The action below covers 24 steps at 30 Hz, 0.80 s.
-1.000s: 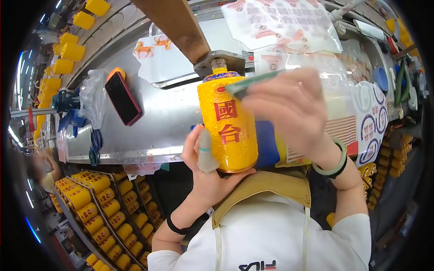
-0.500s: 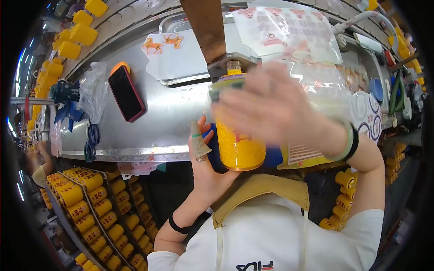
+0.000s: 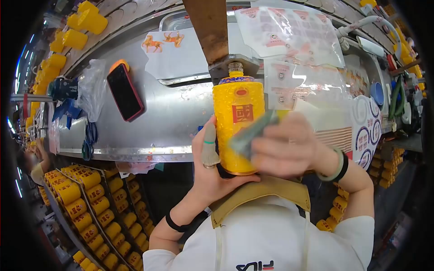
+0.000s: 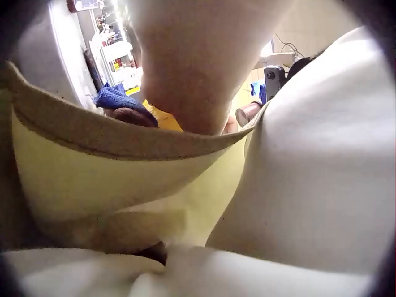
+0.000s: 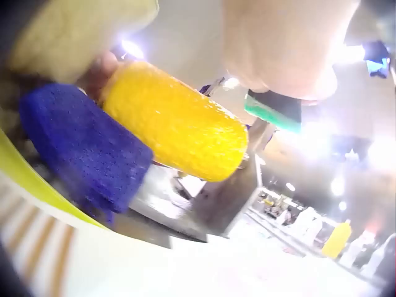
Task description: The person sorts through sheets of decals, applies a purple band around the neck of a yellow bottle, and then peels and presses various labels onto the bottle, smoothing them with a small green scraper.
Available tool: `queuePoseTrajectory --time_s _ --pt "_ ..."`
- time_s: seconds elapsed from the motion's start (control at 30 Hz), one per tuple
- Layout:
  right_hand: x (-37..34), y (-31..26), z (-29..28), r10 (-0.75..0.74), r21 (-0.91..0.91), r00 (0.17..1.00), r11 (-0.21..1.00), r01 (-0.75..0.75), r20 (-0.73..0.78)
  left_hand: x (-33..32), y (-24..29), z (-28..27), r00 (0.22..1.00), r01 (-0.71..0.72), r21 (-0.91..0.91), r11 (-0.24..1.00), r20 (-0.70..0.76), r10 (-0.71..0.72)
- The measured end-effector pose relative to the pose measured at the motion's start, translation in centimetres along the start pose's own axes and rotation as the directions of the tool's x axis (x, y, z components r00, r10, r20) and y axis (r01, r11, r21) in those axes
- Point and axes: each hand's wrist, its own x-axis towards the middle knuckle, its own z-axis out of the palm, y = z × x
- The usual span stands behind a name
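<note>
A yellow textured bottle (image 3: 228, 108) with red characters stands with its clear neck at the bracket of a wooden post. My left hand (image 3: 205, 169) holds its lower left side and base, a pale cover on one finger. My right hand (image 3: 287, 147), blurred, pinches a green pad (image 3: 254, 135) over the bottle's lower right front. In the right wrist view, the green-edged pad (image 5: 273, 111) sits under the fingers of my right hand (image 5: 284, 49), beside the yellow bottle (image 5: 173, 120).
A phone (image 3: 125, 92) and a plastic bag (image 3: 92, 90) lie at the left of the metal table (image 3: 167, 108). Printed sheets (image 3: 289, 34) cover the back right. A blue cloth (image 5: 86, 145) is beside the bottle. Racked yellow bottles (image 3: 95, 192) stand below left.
My right hand has swept across the bottle's upper front and then down to its lower right, uncovering the upper character. My left hand's fingers have closed in against the bottle's side.
</note>
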Motion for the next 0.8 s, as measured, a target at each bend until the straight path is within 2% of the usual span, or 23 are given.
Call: queuePoseTrajectory --time_s 0.03,0.1,0.13,0.17,0.2,0.23,0.3,0.43,0.53,0.6,0.73,0.8 --pt "-1.2 -1.7 0.1 -0.099 0.042 0.995 0.994 0.097 0.033 -0.2 -1.1 0.3 1.000 0.000 -0.065 0.998 -0.015 -0.001" --pt "-1.4 -3.6 -1.0 0.104 0.220 0.994 0.970 -0.105 0.018 -0.1 -1.1 0.1 1.000 0.016 -0.133 0.991 -0.025 -0.019" --pt "-1.3 -3.2 -1.8 0.331 0.276 0.941 0.900 -0.337 0.070 0.1 -0.6 -0.4 1.000 -0.021 -0.048 0.999 -0.003 0.021" --pt "-1.3 -2.8 -2.4 0.532 0.314 0.836 0.777 -0.545 0.133 0.4 -0.1 -0.7 0.998 -0.064 0.036 0.997 0.022 0.063" --pt "-2.4 -3.4 -1.4 0.734 0.398 0.677 0.635 -0.662 -0.045 0.5 -0.2 -0.7 0.992 -0.123 0.055 0.991 -0.010 0.124" --pt "-2.4 -3.5 -1.0 0.818 0.454 0.548 0.560 -0.693 -0.172 0.8 0.0 -0.9 0.992 -0.124 0.056 0.991 -0.010 0.125" --pt "-2.0 -3.4 -1.3 0.874 0.441 0.437 0.485 -0.755 -0.213 1.8 0.6 -1.6 0.977 -0.214 0.228 0.950 0.035 0.212" --pt "-2.1 -3.8 -0.7 0.878 0.446 0.406 0.479 -0.756 -0.255 2.5 1.4 -1.9 0.971 -0.237 0.316 0.919 0.104 0.215" --pt "-2.0 -4.2 -0.2 0.918 0.514 0.331 0.398 -0.760 -0.221 3.2 3.3 -2.1 0.966 -0.254 0.411 0.875 0.152 0.209" --pt "-1.9 -4.2 0.0 0.923 0.516 0.317 0.385 -0.765 -0.218 3.6 4.3 -2.3 0.960 -0.271 0.514 0.813 0.210 0.187" --pt "-2.0 -4.2 0.1 0.940 0.549 0.268 0.342 -0.763 -0.212 3.0 2.6 -2.0 0.965 -0.260 0.434 0.862 0.132 0.225" --pt "-1.9 -4.2 0.0 0.939 0.522 0.269 0.344 -0.781 -0.216 2.6 2.3 -2.1 0.978 -0.209 0.339 0.917 0.076 0.194"
